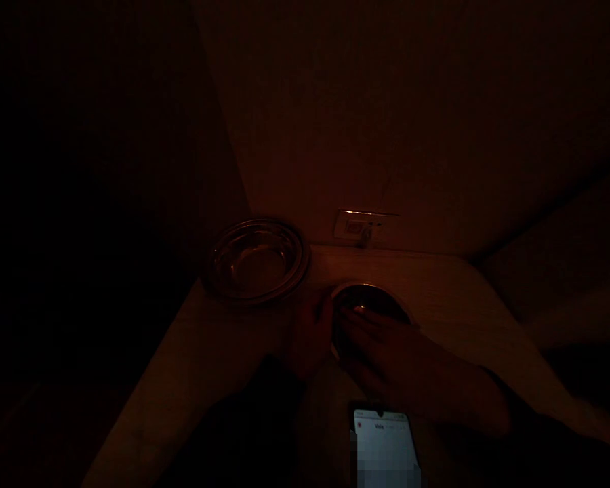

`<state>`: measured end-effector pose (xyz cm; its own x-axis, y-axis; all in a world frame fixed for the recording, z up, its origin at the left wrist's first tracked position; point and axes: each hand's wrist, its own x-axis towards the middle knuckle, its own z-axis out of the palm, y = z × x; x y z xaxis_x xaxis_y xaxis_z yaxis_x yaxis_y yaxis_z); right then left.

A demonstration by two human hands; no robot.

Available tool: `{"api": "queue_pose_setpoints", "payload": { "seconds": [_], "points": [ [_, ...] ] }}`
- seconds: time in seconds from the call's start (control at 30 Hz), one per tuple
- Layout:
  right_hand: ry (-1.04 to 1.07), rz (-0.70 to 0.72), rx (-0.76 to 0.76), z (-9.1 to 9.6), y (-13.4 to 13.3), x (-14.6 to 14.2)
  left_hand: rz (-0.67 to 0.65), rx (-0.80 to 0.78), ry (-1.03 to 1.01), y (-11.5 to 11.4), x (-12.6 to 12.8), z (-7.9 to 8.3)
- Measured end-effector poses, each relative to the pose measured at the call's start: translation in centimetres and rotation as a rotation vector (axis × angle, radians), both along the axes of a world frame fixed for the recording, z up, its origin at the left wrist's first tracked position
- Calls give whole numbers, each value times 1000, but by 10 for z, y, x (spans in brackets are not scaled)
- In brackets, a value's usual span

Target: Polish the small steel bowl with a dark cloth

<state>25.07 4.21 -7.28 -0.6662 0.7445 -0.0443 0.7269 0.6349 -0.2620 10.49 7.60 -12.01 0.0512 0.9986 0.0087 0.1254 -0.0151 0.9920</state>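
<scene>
The scene is very dark. A round metal bowl [369, 288] stands on the table, partly covered by my hands. At its left side, my left hand [310, 332] is closed against the rim, gripping the bowl. My right hand [381, 346] reaches in from the right, palm down, with its fingers stretched out over and into the bowl. Whatever lies under those fingers is too dark to make out. Close below my right hand, a phone [383, 440] with a lit screen lies near the table's front.
Another wide metal bowl [259, 291], seemingly nested in or on a second dish, sits at the table's back left. The light wooden table [437, 278] meets a wall with a socket plate [353, 225] and something plugged in. To the left the table's edge drops into darkness.
</scene>
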Motion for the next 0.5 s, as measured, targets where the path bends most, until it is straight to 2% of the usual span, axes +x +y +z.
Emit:
{"api": "queue_pose_setpoints", "payload": {
  "seconds": [0.17, 0.33, 0.4, 0.5],
  "points": [
    [34, 92, -80, 15, 4, 8, 20, -29, -11, -1, 0, 0],
    [-15, 70, -192, 25, 0, 14, 3, -30, -32, -1, 0, 2],
    [-27, 58, -161, 25, -3, 14, 11, -40, -19, -1, 0, 3],
    [-68, 43, -32, 22, -7, 13, 1, -39, -27, 0, -1, 4]
  ]
}}
